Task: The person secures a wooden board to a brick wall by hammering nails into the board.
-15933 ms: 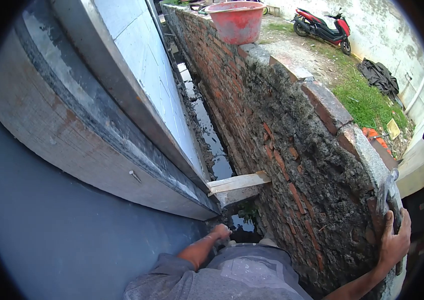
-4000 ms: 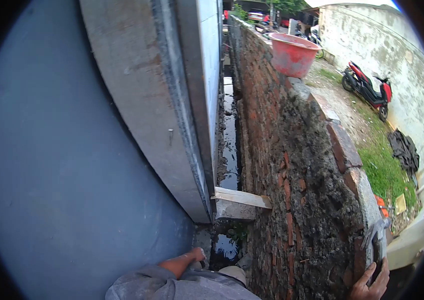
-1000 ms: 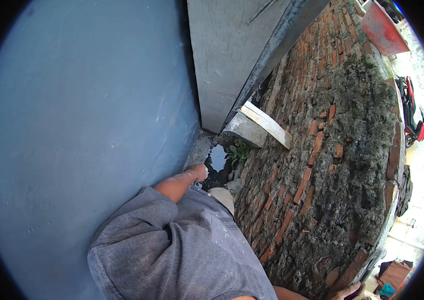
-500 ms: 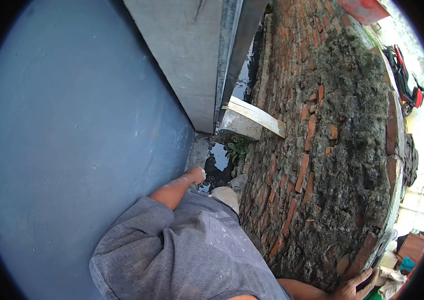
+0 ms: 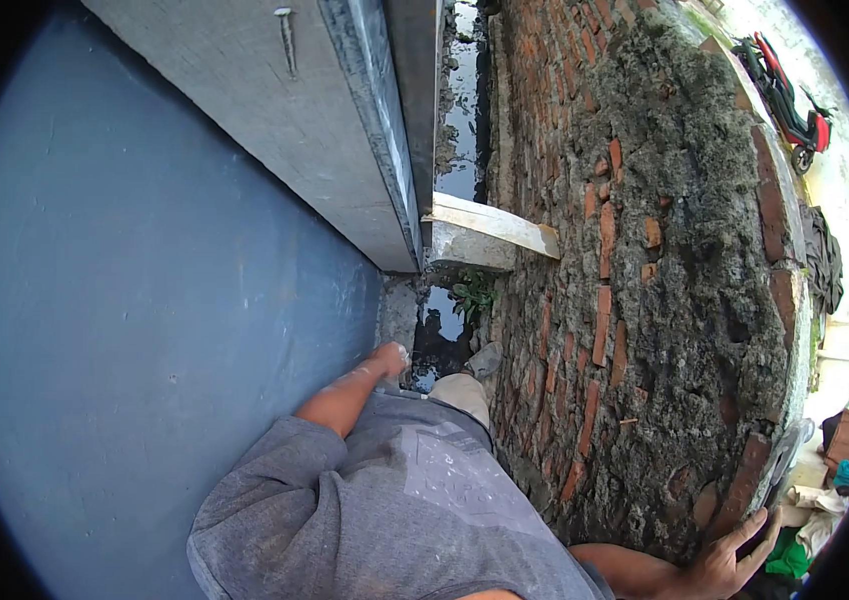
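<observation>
My left hand (image 5: pixel 392 359) is low beside the smooth blue-grey wall (image 5: pixel 165 300), above a narrow wet gutter (image 5: pixel 440 345). Its fingers are curled, with white smears on the hand, and I cannot tell what they hold. My right hand (image 5: pixel 735 560) rests with fingers apart at the top edge of the rough brick wall (image 5: pixel 675 330). Just beyond those fingers lies a flat greyish object (image 5: pixel 785 465) on the wall's top. My grey T-shirt (image 5: pixel 375 500) and a light trouser leg (image 5: pixel 463 396) fill the space between the arms.
A concrete beam (image 5: pixel 490 232) spans the gutter ahead. At upper left stands a grey pillar (image 5: pixel 275 100) with a nail (image 5: pixel 287 40) in it. A small green plant (image 5: pixel 473 292) grows by the gutter. Over the wall are a red and black scooter (image 5: pixel 790 105) and piled cloths (image 5: pixel 810 520).
The view has shifted, showing more of the gutter beyond the beam and the nail in the pillar. Both hands keep nearly the same places: the left by the blue-grey wall, the right on the brick wall.
</observation>
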Demonstrator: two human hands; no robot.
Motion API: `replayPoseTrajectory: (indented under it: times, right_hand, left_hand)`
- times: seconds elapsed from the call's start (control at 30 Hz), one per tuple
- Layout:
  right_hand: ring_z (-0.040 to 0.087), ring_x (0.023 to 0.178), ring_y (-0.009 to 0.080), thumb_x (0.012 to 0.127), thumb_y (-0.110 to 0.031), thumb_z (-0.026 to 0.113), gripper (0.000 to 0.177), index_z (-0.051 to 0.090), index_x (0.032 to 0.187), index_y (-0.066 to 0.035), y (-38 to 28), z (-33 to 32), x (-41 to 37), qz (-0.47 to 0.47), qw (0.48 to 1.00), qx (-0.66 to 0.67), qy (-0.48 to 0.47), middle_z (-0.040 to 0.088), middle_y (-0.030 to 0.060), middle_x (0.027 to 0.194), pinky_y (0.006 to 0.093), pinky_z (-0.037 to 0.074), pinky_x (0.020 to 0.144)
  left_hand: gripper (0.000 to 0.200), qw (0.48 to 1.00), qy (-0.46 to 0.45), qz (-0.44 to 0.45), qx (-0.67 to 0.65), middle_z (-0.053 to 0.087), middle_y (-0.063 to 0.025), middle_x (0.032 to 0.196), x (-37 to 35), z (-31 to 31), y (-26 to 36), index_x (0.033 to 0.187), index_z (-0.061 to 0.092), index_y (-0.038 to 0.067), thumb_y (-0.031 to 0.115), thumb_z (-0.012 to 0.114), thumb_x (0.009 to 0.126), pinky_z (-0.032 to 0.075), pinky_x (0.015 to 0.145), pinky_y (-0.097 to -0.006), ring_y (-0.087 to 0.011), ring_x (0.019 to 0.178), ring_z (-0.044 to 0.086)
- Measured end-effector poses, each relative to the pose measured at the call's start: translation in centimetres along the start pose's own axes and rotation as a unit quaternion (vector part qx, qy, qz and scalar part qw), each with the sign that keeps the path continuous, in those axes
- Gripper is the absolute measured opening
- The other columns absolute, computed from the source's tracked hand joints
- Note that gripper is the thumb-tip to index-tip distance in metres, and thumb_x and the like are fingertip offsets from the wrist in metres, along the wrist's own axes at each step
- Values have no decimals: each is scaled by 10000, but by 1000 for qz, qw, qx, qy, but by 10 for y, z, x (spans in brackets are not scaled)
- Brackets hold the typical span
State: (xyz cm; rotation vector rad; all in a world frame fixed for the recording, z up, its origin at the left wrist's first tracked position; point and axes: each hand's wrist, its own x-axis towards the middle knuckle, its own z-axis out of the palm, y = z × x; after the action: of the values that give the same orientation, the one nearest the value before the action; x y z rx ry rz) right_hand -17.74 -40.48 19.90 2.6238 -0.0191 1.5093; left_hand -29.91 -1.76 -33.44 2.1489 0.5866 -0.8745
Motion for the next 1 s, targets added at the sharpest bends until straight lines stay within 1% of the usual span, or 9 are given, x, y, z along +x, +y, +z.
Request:
replayPoseTrajectory:
  times: [0.23, 0.4, 0.5, 0.57, 0.67, 0.8, 0.87, 0.93, 1.0]
  right_hand:
    - [702, 805, 268, 898, -353, 701, 303, 755, 934, -57, 1, -1, 1, -11, 1000, 10, -1, 734, 106, 911, 350, 545, 708]
    - [699, 797, 266, 906, -363, 683, 296, 759, 938, -79, 3, -2, 3, -6, 1000, -3, 2, 732, 98, 911, 357, 542, 699]
    - [696, 802, 269, 904, -355, 684, 279, 759, 952, -90, 13, -4, -2, -5, 1000, -12, -5, 730, 97, 916, 369, 539, 711]
    - [625, 1062, 313, 962, -163, 593, 291, 636, 1201, -2, 22, -5, -10, 84, 991, 23, -103, 664, 165, 1156, 388, 466, 934]
    - [631, 1070, 290, 971, -174, 597, 294, 641, 1204, -1, 29, -6, -11, 60, 992, 24, -110, 663, 161, 1177, 364, 474, 943]
    - [636, 1054, 290, 969, -165, 596, 286, 641, 1198, 1, 26, -9, -6, 46, 993, -9, -110, 669, 162, 1158, 371, 480, 924]
    - [695, 810, 269, 902, -358, 686, 278, 756, 971, -98, 15, -8, 4, -19, 998, -44, -42, 728, 104, 928, 377, 537, 724]
    - [697, 808, 270, 901, -358, 688, 275, 759, 971, -103, 17, -10, 1, -7, 998, -42, -44, 728, 110, 925, 375, 540, 715]
    - [640, 1040, 295, 965, -166, 601, 277, 646, 1185, -3, 24, -11, -9, 69, 991, 3, -117, 674, 158, 1142, 379, 480, 912]
  left_hand:
    - [199, 999, -22, -14, -29, 713, -134, 1016, -7, -11, 9, 944, 748, 148, 272, 686, 801, 518, 870, -432, -341, 969, 667]
    - [240, 995, 80, -58, -19, 704, -130, 1058, -9, -16, 14, 989, 743, 158, 300, 641, 824, 511, 887, -463, -365, 1018, 646]
    - [242, 991, 99, -87, -21, 705, -127, 1063, -9, -19, 16, 972, 754, 158, 328, 665, 825, 505, 892, -440, -347, 1043, 640]
    - [256, 993, 84, -76, -15, 700, -123, 1082, -9, -22, 15, 995, 748, 172, 336, 646, 826, 503, 904, -450, -355, 1049, 637]
    - [276, 998, 46, -50, -6, 695, -113, 1103, -6, -21, 9, 1020, 741, 190, 357, 636, 826, 501, 920, -452, -355, 1059, 636]
    - [296, 1000, -17, -20, 5, 698, -102, 1105, 6, -10, -4, 1025, 739, 197, 391, 652, 820, 498, 926, -433, -333, 1065, 639]
    - [297, 1000, -19, -7, 16, 698, -101, 1104, 10, -5, -6, 1027, 738, 201, 394, 656, 818, 498, 926, -431, -333, 1065, 639]
    - [298, 999, -22, 4, 26, 699, -101, 1102, 11, -4, -6, 1029, 738, 204, 397, 660, 816, 497, 925, -429, -333, 1065, 639]
    - [261, 1000, 10, 15, 8, 727, -101, 977, 9, -3, -5, 917, 755, 153, 378, 683, 806, 515, 857, -392, -298, 953, 682]
